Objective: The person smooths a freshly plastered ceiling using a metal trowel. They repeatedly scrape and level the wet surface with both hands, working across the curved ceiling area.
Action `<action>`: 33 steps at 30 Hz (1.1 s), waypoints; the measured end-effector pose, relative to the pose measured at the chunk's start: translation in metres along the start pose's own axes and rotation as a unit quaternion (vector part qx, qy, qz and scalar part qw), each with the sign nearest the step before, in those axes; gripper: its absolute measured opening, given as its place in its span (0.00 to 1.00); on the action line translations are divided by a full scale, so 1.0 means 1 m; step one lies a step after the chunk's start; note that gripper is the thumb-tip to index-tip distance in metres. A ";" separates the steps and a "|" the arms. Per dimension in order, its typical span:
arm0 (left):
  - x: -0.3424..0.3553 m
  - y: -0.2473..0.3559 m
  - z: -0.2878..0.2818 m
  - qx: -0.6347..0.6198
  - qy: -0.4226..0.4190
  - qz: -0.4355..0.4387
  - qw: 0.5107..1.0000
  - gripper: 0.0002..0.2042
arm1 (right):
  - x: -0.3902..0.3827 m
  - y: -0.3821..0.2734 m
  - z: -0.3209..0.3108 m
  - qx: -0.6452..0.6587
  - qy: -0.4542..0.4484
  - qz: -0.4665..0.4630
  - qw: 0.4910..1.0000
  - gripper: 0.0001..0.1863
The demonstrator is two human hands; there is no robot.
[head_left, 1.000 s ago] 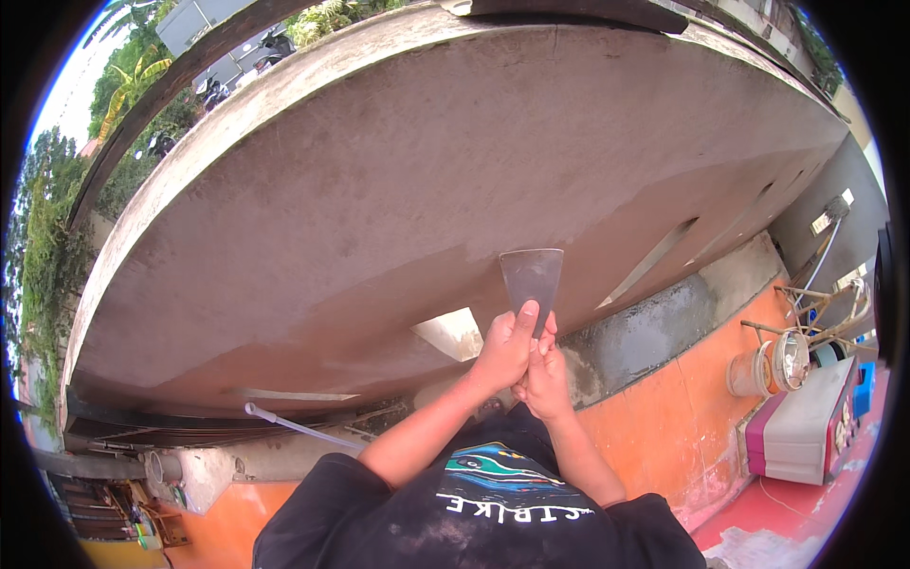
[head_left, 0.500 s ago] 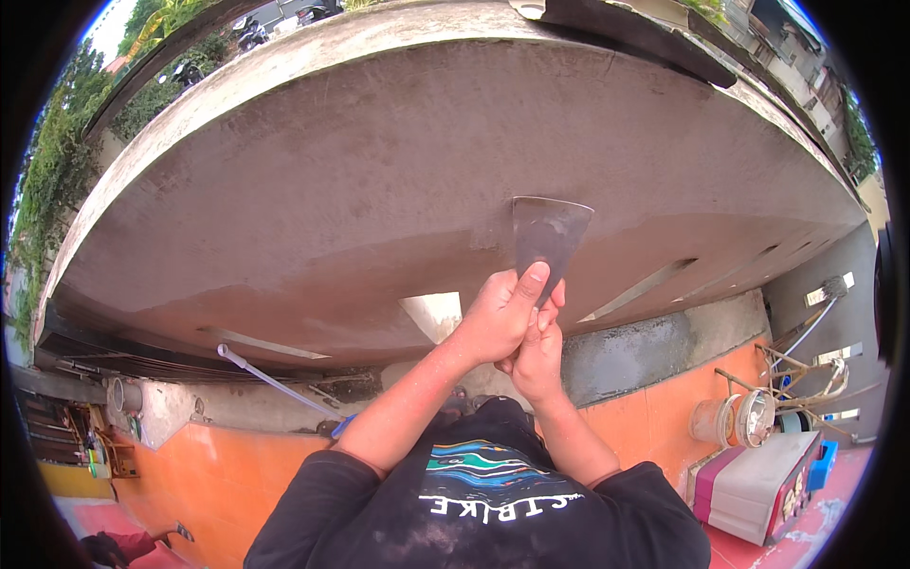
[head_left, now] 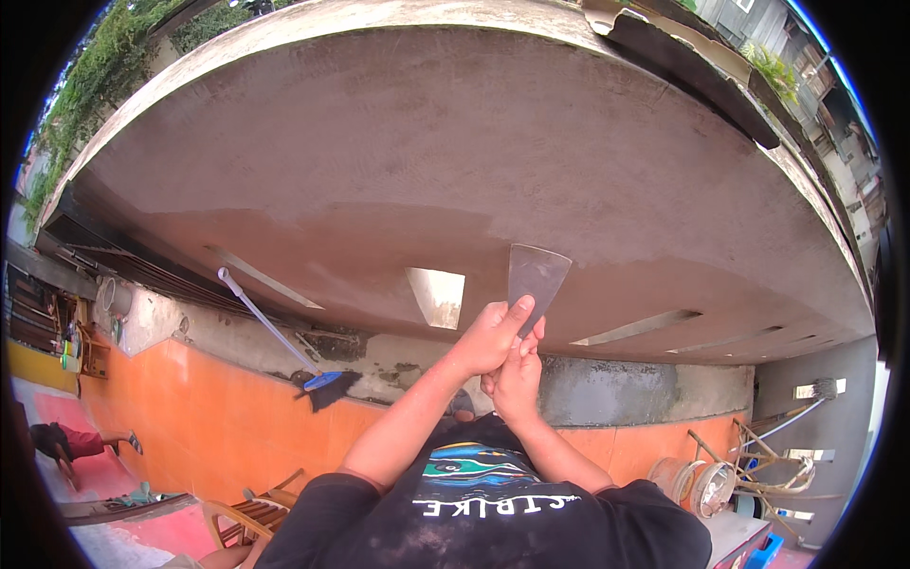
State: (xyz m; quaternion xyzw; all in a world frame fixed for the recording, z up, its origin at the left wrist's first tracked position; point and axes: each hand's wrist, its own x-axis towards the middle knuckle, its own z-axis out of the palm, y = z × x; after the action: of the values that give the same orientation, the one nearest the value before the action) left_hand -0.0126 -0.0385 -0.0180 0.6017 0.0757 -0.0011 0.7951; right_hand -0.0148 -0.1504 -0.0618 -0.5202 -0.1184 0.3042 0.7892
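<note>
My left hand point(head_left: 498, 334) grips the handle end of a wide, dark metal scraper point(head_left: 537, 283), thumb up near the blade. My right hand point(head_left: 516, 384) is wrapped just below it, also on the handle, which is mostly hidden by my fingers. The blade points up, over or against a curved grey-brown plastered wall point(head_left: 379, 123); whether it touches cannot be told. The wall's lower band is darker, as if damp, and holds a light trapezoid opening point(head_left: 435, 296) left of the blade and slanted narrow slots on both sides.
A blue-handled broom point(head_left: 324, 380) leans at the wall's left foot above orange flooring point(head_left: 209, 408). Buckets point(head_left: 711, 488) and a bamboo frame point(head_left: 796, 469) stand at lower right. Another person point(head_left: 71, 441) in red is at far left, near wooden chairs point(head_left: 246, 522). A dark sheet point(head_left: 692, 71) overhangs the wall's top.
My view has swung, bringing the broom and chairs further into sight. The scraper rose half a second ago and now sits lower again, still held in both hands.
</note>
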 end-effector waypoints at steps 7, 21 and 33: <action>-0.002 -0.015 0.001 -0.013 0.028 0.014 0.999 0.33 | 0.001 0.014 -0.010 0.003 -0.004 -0.023 1.000 0.17; 0.003 -0.028 -0.001 0.012 0.032 -0.008 0.999 0.35 | 0.004 0.020 -0.020 -0.034 0.002 -0.008 0.999 0.16; 0.007 -0.042 -0.002 -0.001 0.024 -0.006 1.000 0.35 | 0.007 0.032 -0.029 -0.028 0.004 -0.005 1.000 0.17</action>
State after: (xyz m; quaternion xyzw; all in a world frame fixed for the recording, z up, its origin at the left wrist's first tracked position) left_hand -0.0097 -0.0477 -0.0592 0.6007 0.0980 0.0085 0.7934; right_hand -0.0062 -0.1589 -0.1038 -0.5428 -0.1263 0.2951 0.7761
